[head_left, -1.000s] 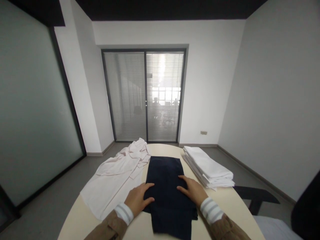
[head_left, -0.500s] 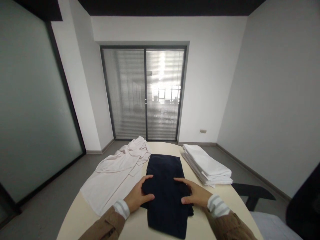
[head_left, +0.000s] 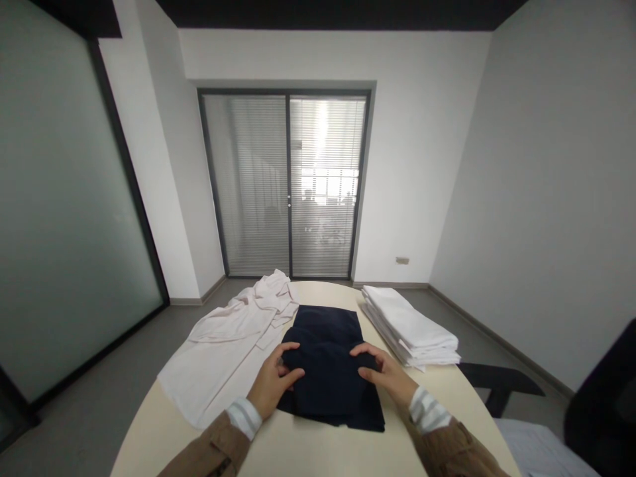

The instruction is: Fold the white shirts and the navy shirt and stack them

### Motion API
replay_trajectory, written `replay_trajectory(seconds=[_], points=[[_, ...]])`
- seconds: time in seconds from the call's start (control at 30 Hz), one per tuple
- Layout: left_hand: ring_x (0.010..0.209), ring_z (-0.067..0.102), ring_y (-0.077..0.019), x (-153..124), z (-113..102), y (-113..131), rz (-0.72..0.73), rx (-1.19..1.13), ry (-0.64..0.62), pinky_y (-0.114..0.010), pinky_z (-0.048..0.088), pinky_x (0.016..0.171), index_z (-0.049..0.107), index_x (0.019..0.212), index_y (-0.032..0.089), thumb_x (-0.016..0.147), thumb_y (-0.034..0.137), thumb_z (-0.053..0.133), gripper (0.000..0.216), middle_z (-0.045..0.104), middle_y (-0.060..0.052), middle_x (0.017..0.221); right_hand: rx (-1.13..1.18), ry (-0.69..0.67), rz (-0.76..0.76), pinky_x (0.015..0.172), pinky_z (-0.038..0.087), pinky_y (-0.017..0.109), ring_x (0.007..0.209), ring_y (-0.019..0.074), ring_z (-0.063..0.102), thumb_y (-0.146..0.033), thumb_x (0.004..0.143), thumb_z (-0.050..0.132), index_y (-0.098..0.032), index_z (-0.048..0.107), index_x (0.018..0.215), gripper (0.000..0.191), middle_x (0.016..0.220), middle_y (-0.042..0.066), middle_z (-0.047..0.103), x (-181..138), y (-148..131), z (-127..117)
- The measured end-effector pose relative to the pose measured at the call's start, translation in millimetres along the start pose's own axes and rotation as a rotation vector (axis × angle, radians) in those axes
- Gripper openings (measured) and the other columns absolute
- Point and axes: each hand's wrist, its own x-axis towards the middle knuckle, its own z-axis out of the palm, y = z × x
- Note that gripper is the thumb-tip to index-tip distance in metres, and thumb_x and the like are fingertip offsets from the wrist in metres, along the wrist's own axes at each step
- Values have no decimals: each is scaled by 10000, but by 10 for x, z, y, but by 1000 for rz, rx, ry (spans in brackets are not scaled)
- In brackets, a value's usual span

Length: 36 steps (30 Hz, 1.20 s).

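A dark navy folded garment (head_left: 328, 377) lies in the middle of the table in front of me, its kind not clear from the folds. My left hand (head_left: 275, 379) grips its left side, with the thumb on top and the fingers curled around the folded edge. On the opposite side my right hand (head_left: 385, 375) holds the cloth in the same way. A doubled-over part is bunched between both hands, above a wider layer that rests on the table. The fingertips under the cloth are partly hidden.
Left of the navy garment, a loose, rumpled pale pink garment (head_left: 218, 358) spreads over the round cream table (head_left: 318, 457). A stack of folded white cloths (head_left: 410, 328) sits at the right edge. A dark chair armrest (head_left: 499, 381) stands beyond the table at right.
The near end of the navy garment, which hung toward me, has been folded up and away between my hands. Both hands have stayed at its sides.
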Motion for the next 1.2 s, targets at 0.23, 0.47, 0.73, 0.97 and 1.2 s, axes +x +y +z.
replay_trajectory(seconds=[0.23,0.47,0.73,0.97,1.2], points=[[1043,678,-254,-16,27,35,107,-165,-25,-374,539,938,497,1286,188,607,345,880,796,707,-108,1115,121,-66,75,621,480,255,746,160,592,-420,565,889,-293,405,1342,924,924,-9,606,-9,13,52],[1123,655,-278,-19,59,-20,136,-103,6,-438,491,1021,374,1450,202,695,324,824,888,682,-142,1216,56,76,53,620,486,256,743,155,591,-383,622,870,-248,572,1191,657,933,-2,622,31,73,51],[644,664,-163,45,63,-51,237,218,194,-249,530,549,597,1202,167,822,435,665,470,714,-29,836,49,136,-3,813,517,318,921,200,632,-401,740,787,-240,575,1196,528,1010,25,653,42,18,85],[1013,670,-209,-22,62,-41,325,363,83,-346,533,907,542,1254,205,869,274,579,393,686,-72,1117,-109,136,-19,893,520,379,1002,253,643,-347,686,789,-231,580,1189,557,1099,53,660,43,-40,95],[906,694,-192,-10,-10,-77,345,727,126,-324,545,848,507,1348,251,846,145,569,516,708,-45,1115,-630,84,-63,844,511,373,931,260,690,-447,807,671,-263,645,1197,432,1015,53,737,14,-137,10]])
